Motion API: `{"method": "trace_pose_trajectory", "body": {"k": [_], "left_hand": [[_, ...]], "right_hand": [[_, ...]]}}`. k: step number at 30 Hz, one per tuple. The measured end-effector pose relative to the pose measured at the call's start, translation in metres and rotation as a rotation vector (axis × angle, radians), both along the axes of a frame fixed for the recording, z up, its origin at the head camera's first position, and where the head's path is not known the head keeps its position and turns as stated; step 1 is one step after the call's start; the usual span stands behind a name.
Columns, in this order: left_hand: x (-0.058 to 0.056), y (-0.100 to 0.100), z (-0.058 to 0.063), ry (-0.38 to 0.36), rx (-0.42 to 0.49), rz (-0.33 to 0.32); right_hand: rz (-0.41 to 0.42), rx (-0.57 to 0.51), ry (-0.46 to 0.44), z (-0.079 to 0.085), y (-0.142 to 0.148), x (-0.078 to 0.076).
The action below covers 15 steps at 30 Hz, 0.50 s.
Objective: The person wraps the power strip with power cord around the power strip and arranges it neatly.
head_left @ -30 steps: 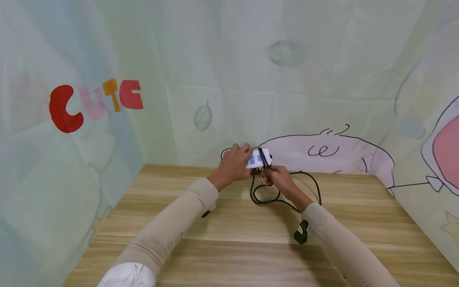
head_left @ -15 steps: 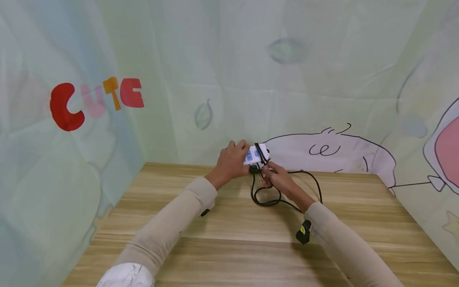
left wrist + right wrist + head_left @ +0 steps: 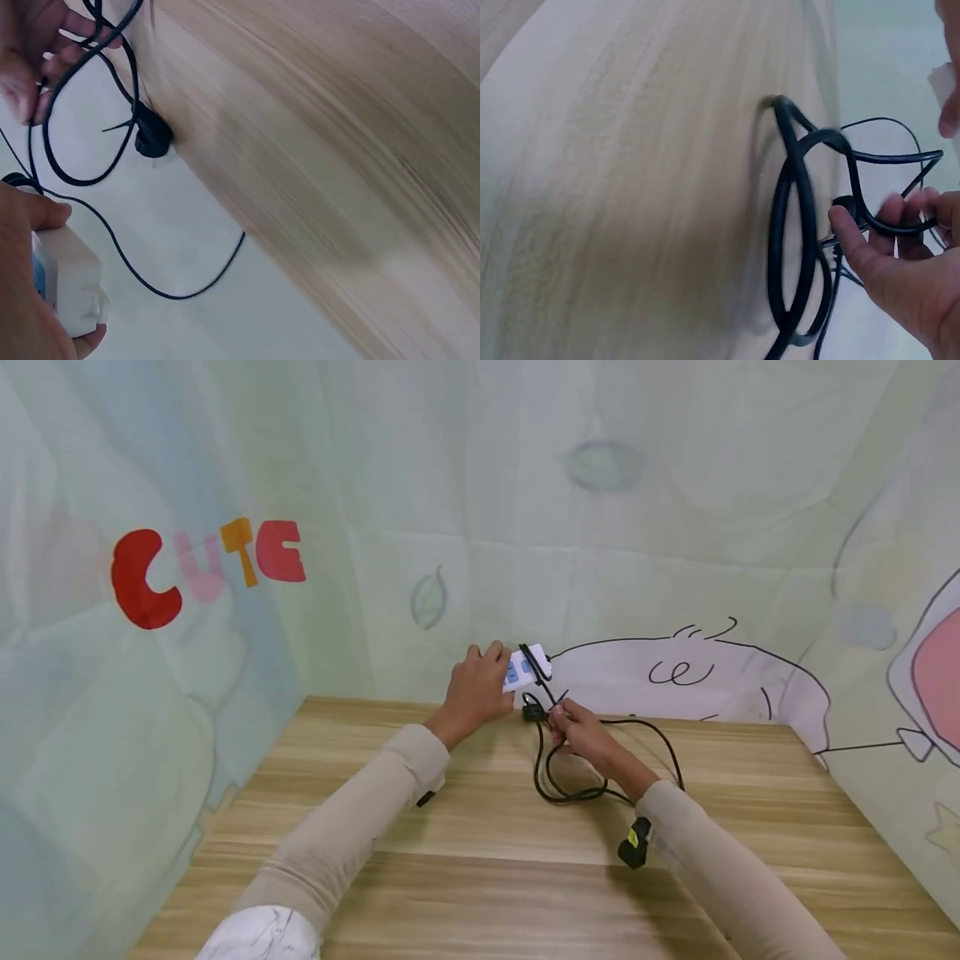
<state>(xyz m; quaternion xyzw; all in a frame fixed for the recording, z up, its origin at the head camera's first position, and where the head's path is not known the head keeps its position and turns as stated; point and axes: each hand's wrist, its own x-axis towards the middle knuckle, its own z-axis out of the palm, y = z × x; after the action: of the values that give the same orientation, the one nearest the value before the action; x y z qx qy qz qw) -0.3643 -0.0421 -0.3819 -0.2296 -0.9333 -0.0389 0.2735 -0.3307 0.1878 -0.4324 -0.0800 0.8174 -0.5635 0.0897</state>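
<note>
My left hand [image 3: 474, 687] grips a white power strip [image 3: 542, 662] with blue socket faces, raised at the back edge of the table. Turns of black cord [image 3: 534, 665] wrap around the strip's right part. A taut stretch of that cord runs down to my right hand [image 3: 588, 737], whose thumb and fingers pinch it. Below the strip, beside the right hand, hangs a black plug [image 3: 534, 712]; the plug [image 3: 153, 135] also shows in the left wrist view. Loose cord loops [image 3: 799, 240] fall beneath the right hand. The left fingers cover the strip's left end.
A wood-grain table [image 3: 480, 893] lies under both arms. Printed cloth walls [image 3: 480, 527] rise behind the table and at both sides, close behind the power strip. A black wrist device [image 3: 634, 843] sits by the right cuff.
My left hand has moved up and left with the power strip, which tilts more. The cord between strip and right hand has lengthened, and its loops have shifted slightly right. My right hand stays nearly still.
</note>
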Motion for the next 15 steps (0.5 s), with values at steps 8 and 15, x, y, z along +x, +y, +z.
{"method": "trace_pose_trajectory", "body": {"k": [8, 15], "left_hand": [[-0.004, -0.006, 0.001, 0.007, 0.004, 0.024], [-0.003, -0.007, 0.003, 0.005, -0.046, 0.026]], "right_hand": [[0.04, 0.209, 0.122, 0.018, -0.004, -0.001], [0.106, 0.518, 0.352, 0.034, -0.006, -0.002]]}}
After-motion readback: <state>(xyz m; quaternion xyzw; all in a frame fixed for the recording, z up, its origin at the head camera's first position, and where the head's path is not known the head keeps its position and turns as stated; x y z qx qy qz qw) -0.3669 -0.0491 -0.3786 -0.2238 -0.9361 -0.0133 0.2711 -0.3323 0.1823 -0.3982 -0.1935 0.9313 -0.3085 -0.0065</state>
